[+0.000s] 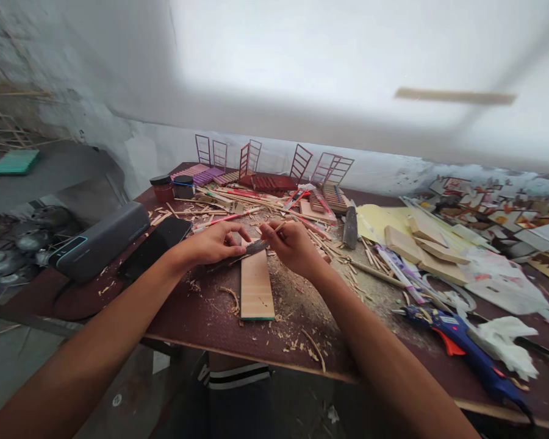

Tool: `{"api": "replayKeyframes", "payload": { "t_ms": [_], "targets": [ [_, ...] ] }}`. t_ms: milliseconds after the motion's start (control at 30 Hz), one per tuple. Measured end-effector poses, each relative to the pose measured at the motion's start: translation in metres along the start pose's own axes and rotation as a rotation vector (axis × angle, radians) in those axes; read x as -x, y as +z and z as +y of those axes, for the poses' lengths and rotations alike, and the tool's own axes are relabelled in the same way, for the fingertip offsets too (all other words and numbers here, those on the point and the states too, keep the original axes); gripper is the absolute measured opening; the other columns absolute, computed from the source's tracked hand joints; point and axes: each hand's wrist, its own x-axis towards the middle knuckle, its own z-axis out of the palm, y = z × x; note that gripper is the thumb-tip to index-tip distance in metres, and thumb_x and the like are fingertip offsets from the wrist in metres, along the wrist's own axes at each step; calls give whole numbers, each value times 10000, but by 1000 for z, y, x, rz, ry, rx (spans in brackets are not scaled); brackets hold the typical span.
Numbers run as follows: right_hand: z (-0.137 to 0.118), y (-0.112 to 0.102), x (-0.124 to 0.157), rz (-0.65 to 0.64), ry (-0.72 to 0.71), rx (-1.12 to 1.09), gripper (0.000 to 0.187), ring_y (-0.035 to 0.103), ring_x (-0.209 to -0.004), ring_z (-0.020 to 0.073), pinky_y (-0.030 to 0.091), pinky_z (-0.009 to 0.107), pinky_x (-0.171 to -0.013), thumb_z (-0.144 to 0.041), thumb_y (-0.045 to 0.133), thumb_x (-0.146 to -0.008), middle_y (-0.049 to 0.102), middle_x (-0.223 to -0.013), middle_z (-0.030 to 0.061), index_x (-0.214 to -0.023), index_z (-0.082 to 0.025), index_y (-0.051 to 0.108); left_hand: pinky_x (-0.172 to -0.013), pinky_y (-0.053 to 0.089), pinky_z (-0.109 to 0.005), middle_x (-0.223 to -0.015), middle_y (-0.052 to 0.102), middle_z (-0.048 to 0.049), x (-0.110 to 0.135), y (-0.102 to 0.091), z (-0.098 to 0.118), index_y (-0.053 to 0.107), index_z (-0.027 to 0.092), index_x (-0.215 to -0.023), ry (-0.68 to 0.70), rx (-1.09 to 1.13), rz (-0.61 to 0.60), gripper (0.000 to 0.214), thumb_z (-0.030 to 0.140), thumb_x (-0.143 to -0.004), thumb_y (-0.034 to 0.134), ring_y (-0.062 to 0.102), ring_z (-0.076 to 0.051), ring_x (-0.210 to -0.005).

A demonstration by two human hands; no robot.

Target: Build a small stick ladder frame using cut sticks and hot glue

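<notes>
My left hand (215,244) is closed around a dark, flat, blade-like tool (255,247), its thumb and forefinger close to the blade. Fingers curled, my right hand (293,244) pinches a thin wooden stick (281,225) whose tip pokes out above the knuckles. The tool's far end reaches the right fingertips; whether it touches the stick is hidden. Under both hands lies a flat wooden board (257,286) with a green lower edge, pointing toward me. Curled shavings (231,299) surround the board.
Small ladder-like stick frames (301,161) stand along the back. Left are lidded jars (183,186), a black phone (158,247) and a dark speaker-like box (100,238). A blue glue gun (466,347), wooden blocks (405,247) and a hammer-like head (350,228) lie right.
</notes>
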Motion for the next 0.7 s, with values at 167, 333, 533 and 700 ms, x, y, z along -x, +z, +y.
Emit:
{"api": "replayKeyframes", "payload": {
  "t_ms": [167, 333, 533, 700],
  "targets": [
    [-3, 4, 1, -44, -41, -63, 526, 339, -567, 103, 255, 299, -572, -560, 423, -1047, 396, -620, -40, -713, -185, 578, -456, 256, -197, -604, 479, 63, -4, 1, -1, 608, 179, -1033, 51, -83, -8, 230, 277, -833, 668, 386, -87, -473],
    [-6, 7, 1, -62, -42, -59, 513, 317, -572, 106, 239, 303, -576, -558, 433, -1045, 359, -618, -47, -745, -181, 609, -451, 251, -205, -592, 444, 79, -6, 2, 3, 588, 198, -1035, 128, -145, 12, 230, 184, -809, 633, 377, -90, -461],
    [-5, 17, -2, -93, -18, -50, 506, 380, -574, 105, 275, 297, -593, -541, 445, -1042, 436, -607, -37, -694, -187, 544, -476, 296, -206, -597, 477, 76, -4, 2, 1, 533, 201, -921, 112, -150, 48, 165, 192, -810, 654, 425, -93, -490],
    [-6, 22, -6, -99, -47, 28, 517, 363, -563, 105, 276, 311, -604, -516, 411, -1053, 437, -599, -29, -640, -207, 440, -439, 269, -210, -541, 481, 80, 1, 4, -3, 575, 189, -975, 112, -124, 58, 114, 232, -874, 604, 433, -95, -432]
  ]
}}
